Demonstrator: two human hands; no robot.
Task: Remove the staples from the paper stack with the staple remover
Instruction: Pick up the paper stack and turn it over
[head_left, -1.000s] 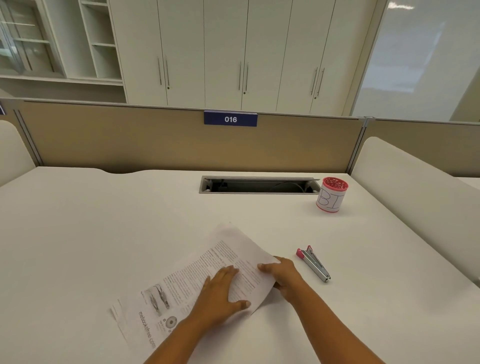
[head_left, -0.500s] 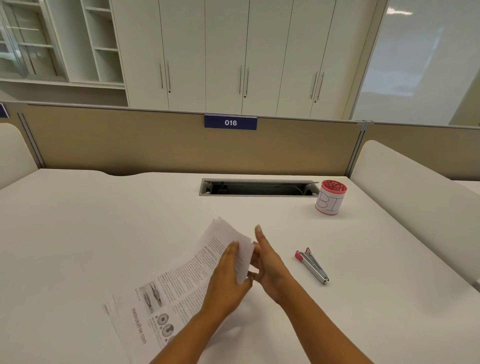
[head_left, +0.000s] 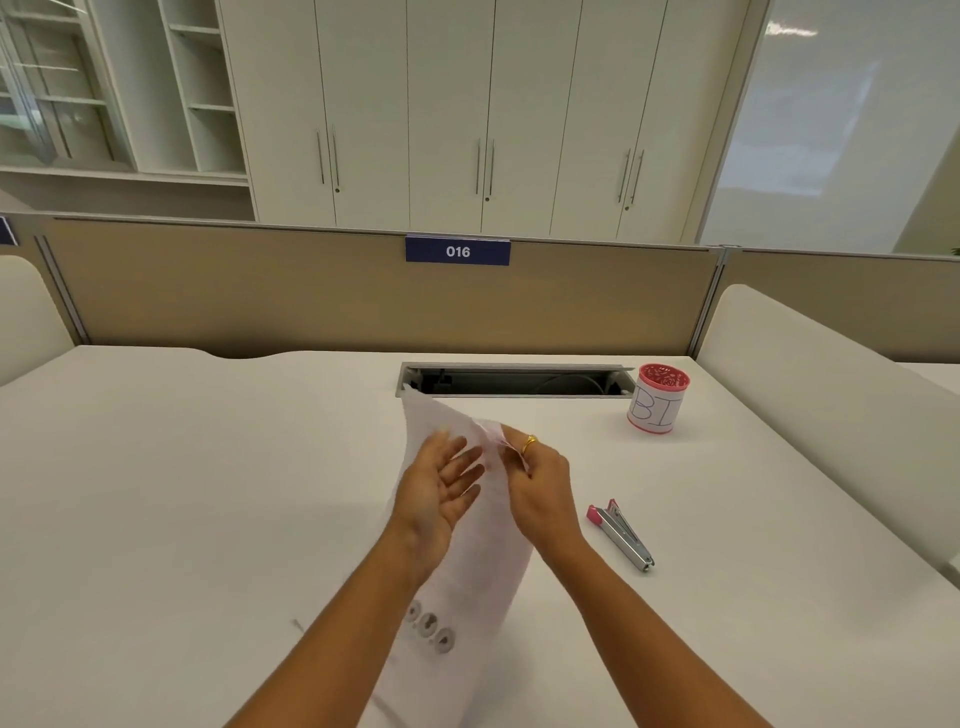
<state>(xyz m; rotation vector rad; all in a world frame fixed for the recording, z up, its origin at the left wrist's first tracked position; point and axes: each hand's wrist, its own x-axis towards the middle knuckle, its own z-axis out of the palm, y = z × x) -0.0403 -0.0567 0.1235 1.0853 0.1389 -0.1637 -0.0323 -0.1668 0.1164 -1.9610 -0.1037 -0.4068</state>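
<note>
The white paper stack (head_left: 483, 561) stands lifted off the table, nearly upright between my arms, its blank back toward me and print showing faintly through. My right hand (head_left: 540, 483), with a gold ring, pinches the stack's upper right edge. My left hand (head_left: 439, 488) is in front of the sheet with fingers spread, palm against or just off the paper. The staple remover (head_left: 621, 535), silver with a pink end, lies flat on the table to the right of my right wrist, untouched. I cannot make out any staples.
A red mesh cup with a white label (head_left: 657, 397) stands at the back right. An open cable slot (head_left: 514, 382) is set into the table behind the paper. A tan partition (head_left: 311, 291) closes the far edge, and a white cushion (head_left: 831, 395) lines the right side.
The paper lay flat under both hands, then its right edge was raised. Now the whole stack is turned up nearly vertical, held by my right hand, while my left hand has opened.
</note>
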